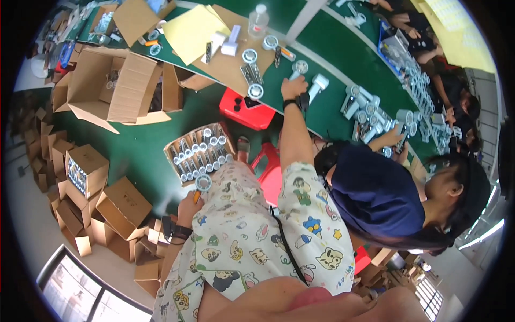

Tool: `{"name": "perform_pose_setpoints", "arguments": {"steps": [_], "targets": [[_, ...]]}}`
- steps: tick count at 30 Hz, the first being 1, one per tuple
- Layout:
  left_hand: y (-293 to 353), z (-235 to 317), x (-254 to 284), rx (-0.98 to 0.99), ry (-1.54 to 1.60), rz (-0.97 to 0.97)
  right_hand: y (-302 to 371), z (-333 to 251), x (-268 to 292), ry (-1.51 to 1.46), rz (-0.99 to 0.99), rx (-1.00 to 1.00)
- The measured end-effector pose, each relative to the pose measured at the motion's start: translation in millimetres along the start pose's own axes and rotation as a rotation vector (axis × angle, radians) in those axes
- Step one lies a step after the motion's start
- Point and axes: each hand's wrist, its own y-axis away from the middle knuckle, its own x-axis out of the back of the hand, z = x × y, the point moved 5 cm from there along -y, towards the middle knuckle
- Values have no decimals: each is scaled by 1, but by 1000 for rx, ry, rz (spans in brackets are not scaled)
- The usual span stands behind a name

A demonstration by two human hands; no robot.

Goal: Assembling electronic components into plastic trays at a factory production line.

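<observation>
Low at my left side, my left hand [189, 209] is closed round what looks like a small handheld fan [203, 183], with a round grey head and an orange part by my fingers. My right hand [294, 88] reaches over the green table and grips another light grey-blue handheld fan [300, 66] below its round head. Just right of that hand lies a pale fan-like piece [319, 83]. To its left, more round-headed fans [250, 72] rest on a cardboard sheet [225, 67]. Below the table, a carton [170, 149] holds rows of similar fans, near my left hand.
A heap of fans [367, 112] lies on the table before a co-worker in a dark shirt [375, 188] at my right. A clear bottle [258, 21] stands at the back. Red stools [247, 110], a large open carton [96, 80] and stacked boxes [123, 206] surround me.
</observation>
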Motion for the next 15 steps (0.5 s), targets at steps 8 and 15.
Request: {"name": "perform_pose_setpoints", "arguments": {"steps": [8,15], "targets": [[-4,-1,-4,67,22,-16,-13,25,-27,-216,-129,52],[12,5,-13,70,184,-16,-15,-31,-4,-170,103,388]]}}
